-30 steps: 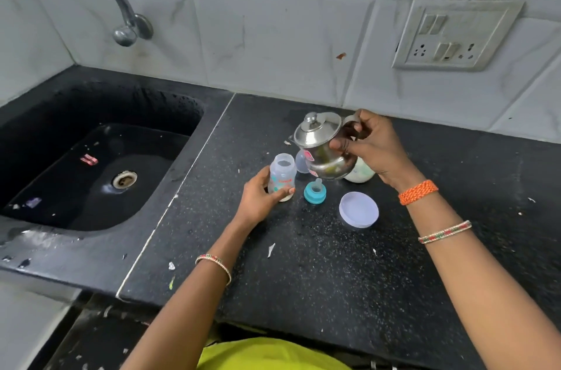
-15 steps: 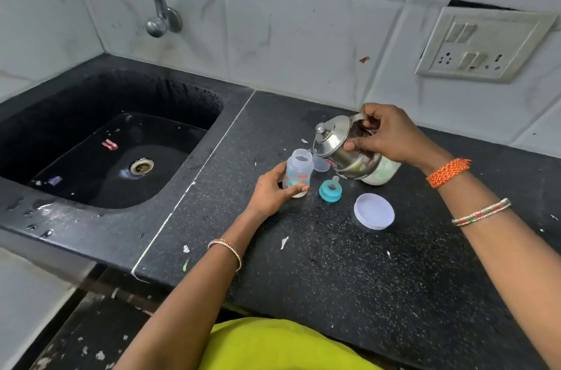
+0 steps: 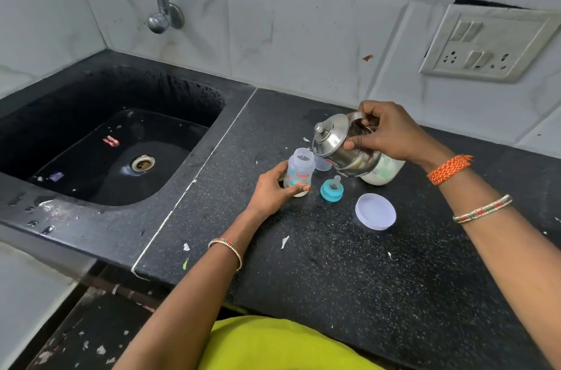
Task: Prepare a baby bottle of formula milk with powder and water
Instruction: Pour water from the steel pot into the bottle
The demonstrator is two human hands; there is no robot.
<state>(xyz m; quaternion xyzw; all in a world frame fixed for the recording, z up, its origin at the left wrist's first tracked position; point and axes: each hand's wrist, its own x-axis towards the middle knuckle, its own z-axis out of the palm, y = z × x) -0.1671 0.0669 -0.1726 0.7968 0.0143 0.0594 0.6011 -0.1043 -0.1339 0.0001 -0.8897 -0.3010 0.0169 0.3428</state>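
Now right hand point(image 3: 391, 133) tips kettle point(image 3: 340, 142) over bottle point(image 3: 300, 171) near sink point(image 3: 194, 139) edge.

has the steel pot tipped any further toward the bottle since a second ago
Yes. The pot in the right hand has tilted further left, its rim now over the mouth of the bottle, which stands beside the teal nipple.

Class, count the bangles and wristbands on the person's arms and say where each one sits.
3. An orange band at the right wrist, a beaded bangle further up that forearm, and one bangle on the left wrist. None seems hidden.
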